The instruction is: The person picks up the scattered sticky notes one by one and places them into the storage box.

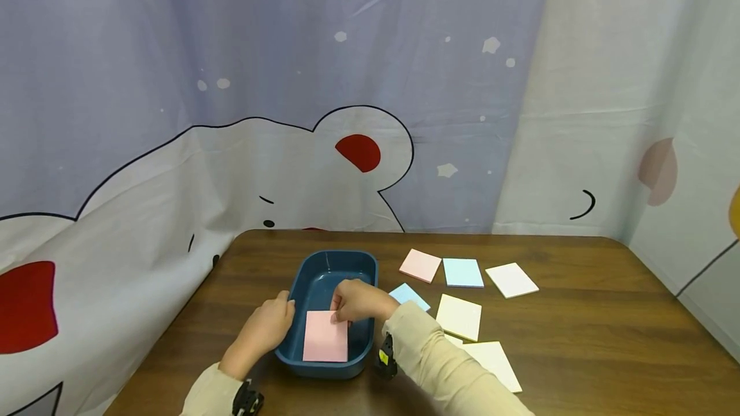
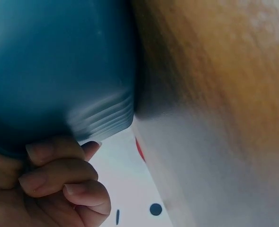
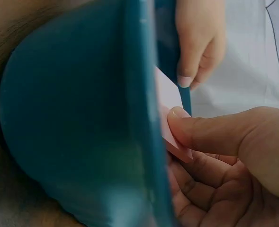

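Observation:
A dark blue plastic bin (image 1: 367,268) stands on the table, rounded at its corners. My left hand (image 1: 267,326) grips its left rim, the thumb over the edge; in the left wrist view the curled fingers (image 2: 58,177) lie against the outer wall. Between thumb and fingers my right hand (image 1: 360,302) pinches a pink sticky note pad (image 1: 325,339) by its far right corner, inside the bin's outline. In the right wrist view the thumb lies on top of the pink pad (image 3: 170,97) and the fingers are under it, partly hidden by the bin wall.
Right of the bin lie another pink pad (image 1: 420,265), two light blue pads (image 1: 463,273), a white pad (image 1: 512,280) and several pale yellow ones (image 1: 459,318), some partly behind the right sleeve. A printed curtain (image 1: 289,165) hangs behind the wooden table (image 1: 601,326).

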Motion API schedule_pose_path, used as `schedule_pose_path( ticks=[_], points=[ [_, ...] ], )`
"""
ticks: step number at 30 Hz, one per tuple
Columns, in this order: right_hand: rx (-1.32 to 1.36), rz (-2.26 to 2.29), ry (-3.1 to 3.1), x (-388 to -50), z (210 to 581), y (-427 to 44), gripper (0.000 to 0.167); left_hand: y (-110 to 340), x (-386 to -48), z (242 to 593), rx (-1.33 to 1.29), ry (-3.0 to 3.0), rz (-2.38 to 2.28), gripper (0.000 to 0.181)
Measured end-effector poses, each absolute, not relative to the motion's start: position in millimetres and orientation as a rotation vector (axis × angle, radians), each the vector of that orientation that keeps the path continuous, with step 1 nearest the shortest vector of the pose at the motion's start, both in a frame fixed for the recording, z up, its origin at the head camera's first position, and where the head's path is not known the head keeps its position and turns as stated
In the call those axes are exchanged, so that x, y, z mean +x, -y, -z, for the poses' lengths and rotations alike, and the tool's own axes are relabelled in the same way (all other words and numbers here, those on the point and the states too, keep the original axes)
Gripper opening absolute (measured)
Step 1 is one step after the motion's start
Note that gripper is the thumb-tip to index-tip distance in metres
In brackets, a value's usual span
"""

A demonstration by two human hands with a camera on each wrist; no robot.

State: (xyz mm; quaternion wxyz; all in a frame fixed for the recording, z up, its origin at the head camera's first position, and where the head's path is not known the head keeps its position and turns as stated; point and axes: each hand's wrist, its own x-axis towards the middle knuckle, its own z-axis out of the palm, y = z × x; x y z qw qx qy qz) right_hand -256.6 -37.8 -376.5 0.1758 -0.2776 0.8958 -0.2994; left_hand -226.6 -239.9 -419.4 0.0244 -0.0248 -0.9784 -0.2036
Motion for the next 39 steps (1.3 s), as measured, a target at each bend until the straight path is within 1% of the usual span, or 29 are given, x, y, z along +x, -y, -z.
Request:
schedule_pose_path(
  ticks=[14, 20, 28, 35, 39],
  points=[
    [-0.787, 0.718, -2.613, -252.3, 380.4, 42.4, 0.004, 239.4, -225.6, 419.2, -0.070, 3.020, 0.598, 0.032],
    [-0.761, 0.699, -2.651, -251.7, 383.9, 44.4, 0.007, 239.0, -226.3, 419.4, -0.070, 3.026, 0.594, 0.032],
    [-0.908, 0.446, -2.828, -249.8, 389.5, 45.7, 0.015, 237.9, -226.4, 420.3, -0.073, 3.016, 0.587, 0.031],
    [-0.911, 0.465, -2.830, -249.7, 393.1, 45.0, 0.018, 236.9, -225.4, 419.2, -0.074, 3.016, 0.589, 0.030],
    [-0.909, 0.402, -2.853, -249.3, 395.1, 46.9, 0.016, 237.1, -224.9, 418.4, -0.056, 3.027, 0.598, 0.032]
  ],
)
